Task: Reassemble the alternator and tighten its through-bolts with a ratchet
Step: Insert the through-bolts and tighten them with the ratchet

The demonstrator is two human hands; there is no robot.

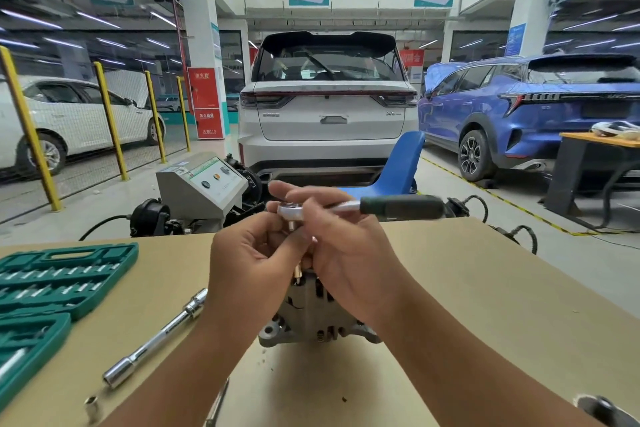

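Left hand (252, 253): raised above the alternator, fingers curled in toward the ratchet head, fingertips at the small drive stub beneath it; whether anything is pinched, cannot tell.
Right hand (343, 250): curled around the ratchet just behind its head, index finger arched over the top.
Ratchet (363, 207): held level in the air above the alternator, chrome head toward the left, dark green handle sticking out to the right.
Alternator (311, 315): standing on the tan table, near the middle, directly under both hands; upper part hidden by them, grey cast housing and mounting lugs showing below.
Table (467, 288): tan surface, a few dark specks in front of the alternator.
Socket set case (52, 281): green, open, at the left edge, rows of chrome pieces inside.
Extension bar (156, 343): chrome, lying diagonally left of the alternator.
Loose socket (92, 407): small, standing near the front left edge.
Background: white car (329, 107) straight ahead, blue car (526, 107) to the right, blue chair (398, 166) behind the table.
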